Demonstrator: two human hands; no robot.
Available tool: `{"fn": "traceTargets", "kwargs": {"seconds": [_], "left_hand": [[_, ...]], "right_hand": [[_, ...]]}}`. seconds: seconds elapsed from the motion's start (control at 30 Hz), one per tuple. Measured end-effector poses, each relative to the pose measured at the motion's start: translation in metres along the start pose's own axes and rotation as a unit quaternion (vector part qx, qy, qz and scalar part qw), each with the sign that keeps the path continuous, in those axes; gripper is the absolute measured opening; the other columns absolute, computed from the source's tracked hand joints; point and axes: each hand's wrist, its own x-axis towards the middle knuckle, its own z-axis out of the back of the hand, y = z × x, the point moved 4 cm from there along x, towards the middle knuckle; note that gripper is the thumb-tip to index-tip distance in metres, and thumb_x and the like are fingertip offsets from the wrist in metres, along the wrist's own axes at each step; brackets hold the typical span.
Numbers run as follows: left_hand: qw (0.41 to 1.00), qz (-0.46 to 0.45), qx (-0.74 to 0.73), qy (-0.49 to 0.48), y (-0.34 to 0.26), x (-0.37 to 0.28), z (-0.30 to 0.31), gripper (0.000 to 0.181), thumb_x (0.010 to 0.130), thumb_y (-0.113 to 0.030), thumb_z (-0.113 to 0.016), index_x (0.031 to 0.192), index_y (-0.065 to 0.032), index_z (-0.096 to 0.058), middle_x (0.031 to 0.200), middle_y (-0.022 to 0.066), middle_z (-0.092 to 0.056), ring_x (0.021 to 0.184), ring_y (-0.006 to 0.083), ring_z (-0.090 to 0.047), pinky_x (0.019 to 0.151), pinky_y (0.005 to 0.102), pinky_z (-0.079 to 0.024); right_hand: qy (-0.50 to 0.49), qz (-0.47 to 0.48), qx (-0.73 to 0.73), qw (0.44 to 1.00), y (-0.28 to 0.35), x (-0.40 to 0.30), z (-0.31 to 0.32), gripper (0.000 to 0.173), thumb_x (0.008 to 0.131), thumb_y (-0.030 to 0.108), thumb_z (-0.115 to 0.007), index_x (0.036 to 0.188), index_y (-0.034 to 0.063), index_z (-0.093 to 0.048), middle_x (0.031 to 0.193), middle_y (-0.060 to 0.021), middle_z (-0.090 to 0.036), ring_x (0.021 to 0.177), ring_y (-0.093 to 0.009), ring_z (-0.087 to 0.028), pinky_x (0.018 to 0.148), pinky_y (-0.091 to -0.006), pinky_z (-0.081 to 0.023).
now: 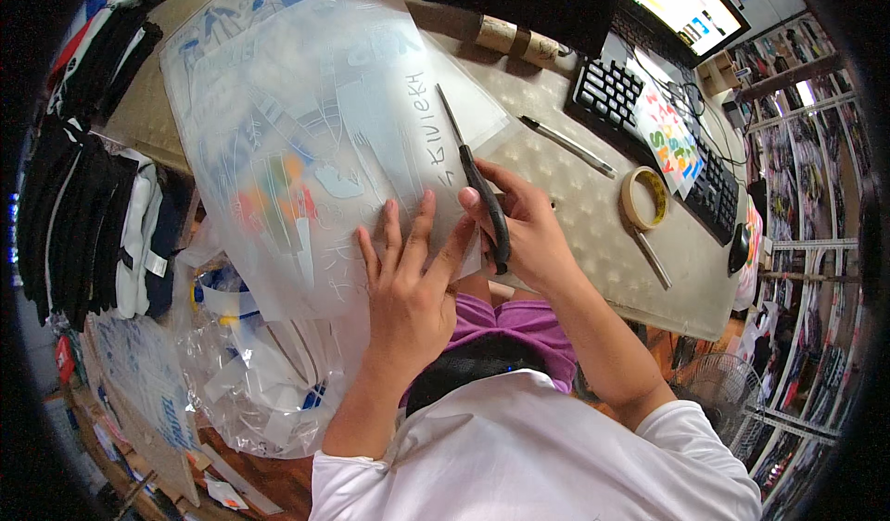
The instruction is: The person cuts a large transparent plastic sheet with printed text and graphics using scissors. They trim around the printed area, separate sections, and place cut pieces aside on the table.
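Spread over the table's left part lies a translucent printed sheet (278, 104), with pale designs and handwriting near its right side. My left hand (410, 284) rests on its lower edge, fingers spread, the thumb near the sheet's lower right corner. A pair of scissors with black handles (487, 204) is in my right hand (532, 236), the narrow blades pointing up and lying along the sheet's right side. The blades look closed together. Whether the left thumb and finger pinch the sheet's edge is not clear.
Right of the scissors lie a pen (567, 145), a tape roll (645, 198) and a keyboard (716, 180). A monitor (695, 6) stands at the back. Clear plastic bags (257, 375) sit below the table's left edge, beside stacked dark garments (80, 222). A fan (716, 389) is lower right.
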Motion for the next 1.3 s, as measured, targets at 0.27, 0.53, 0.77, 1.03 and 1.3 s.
{"fn": "traceTargets", "kwargs": {"seconds": [0.27,0.53,0.77,1.03,1.3], "left_hand": [[0.999,-0.011,-0.049,-0.016,0.003,-0.001,0.001,0.053,0.085,-0.015,-0.054,0.136,-0.0274,-0.047,0.145,0.0175,-0.033,0.131,0.0478,-0.029,0.105,0.0655,-0.013],[0.998,-0.009,-0.068,-0.008,0.003,-0.003,0.005,0.051,0.085,-0.016,-0.055,0.134,-0.0267,-0.049,0.144,0.0187,-0.034,0.131,0.0487,-0.027,0.103,0.0672,-0.014],[0.996,-0.012,-0.089,0.025,0.000,-0.016,0.009,0.060,0.076,-0.007,-0.054,0.133,-0.0253,-0.051,0.147,0.0158,-0.031,0.134,0.0468,-0.024,0.105,0.0657,-0.007],[0.992,-0.025,-0.086,0.088,-0.014,-0.056,0.017,0.056,0.079,-0.007,-0.054,0.131,-0.0261,-0.053,0.148,0.0142,-0.029,0.136,0.0462,-0.020,0.102,0.0696,-0.002],[0.991,-0.033,-0.053,0.117,-0.026,-0.088,0.024,0.053,0.079,-0.009,-0.055,0.129,-0.0244,-0.054,0.148,0.0152,-0.029,0.135,0.0468,-0.020,0.101,0.0708,-0.001]], "right_hand": [[-0.007,-0.005,0.001,1.000,0.013,0.026,-0.005,0.055,0.088,0.027,-0.065,0.128,-0.0051,-0.045,0.067,-0.0035,-0.057,0.051,-0.006,-0.047,0.041,-0.0228,-0.033],[-0.008,0.046,-0.037,0.998,0.022,0.055,-0.006,0.054,0.088,0.030,-0.065,0.125,-0.0057,-0.049,0.066,-0.0018,-0.056,0.050,-0.005,-0.043,0.041,-0.0230,-0.032],[-0.005,0.059,-0.018,0.998,0.031,0.073,-0.007,0.057,0.087,0.034,-0.065,0.124,-0.0064,-0.049,0.064,-0.0022,-0.056,0.048,-0.006,-0.043,0.040,-0.0243,-0.031],[-0.029,0.098,-0.053,0.993,0.036,0.095,-0.002,0.057,0.086,0.036,-0.066,0.123,-0.0042,-0.052,0.062,-0.0031,-0.056,0.048,-0.007,-0.047,0.039,-0.0255,-0.034],[-0.041,0.137,-0.098,0.985,0.045,0.123,-0.001,0.053,0.084,0.038,-0.067,0.117,-0.0032,-0.056,0.066,-0.0060,-0.058,0.047,-0.010,-0.049,0.041,-0.0274,-0.039]]}}
